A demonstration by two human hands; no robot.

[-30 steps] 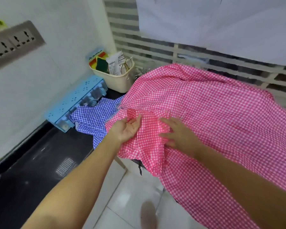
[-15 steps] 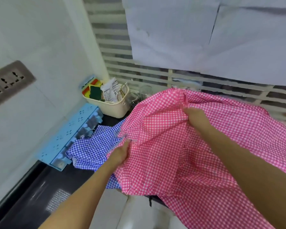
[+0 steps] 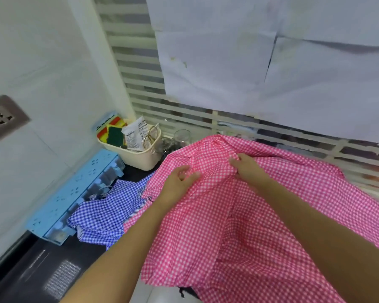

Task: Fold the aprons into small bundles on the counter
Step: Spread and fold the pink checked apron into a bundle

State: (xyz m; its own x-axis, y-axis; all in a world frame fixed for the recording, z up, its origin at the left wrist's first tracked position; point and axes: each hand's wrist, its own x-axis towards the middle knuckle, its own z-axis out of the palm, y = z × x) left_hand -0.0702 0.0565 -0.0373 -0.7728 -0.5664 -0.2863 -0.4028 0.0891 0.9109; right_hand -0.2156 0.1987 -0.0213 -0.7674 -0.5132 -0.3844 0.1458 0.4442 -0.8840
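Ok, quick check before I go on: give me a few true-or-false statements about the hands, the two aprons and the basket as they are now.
1. The left hand and the right hand both hold the pink apron. True.
2. The pink apron is already a small bundle. False: it lies spread wide, and its near edge hangs past the counter.
3. The blue apron lies to the right of the pink one. False: it lies to its left, beside the light blue rack.
4. The cream basket stands behind the blue apron, by the wall. True.
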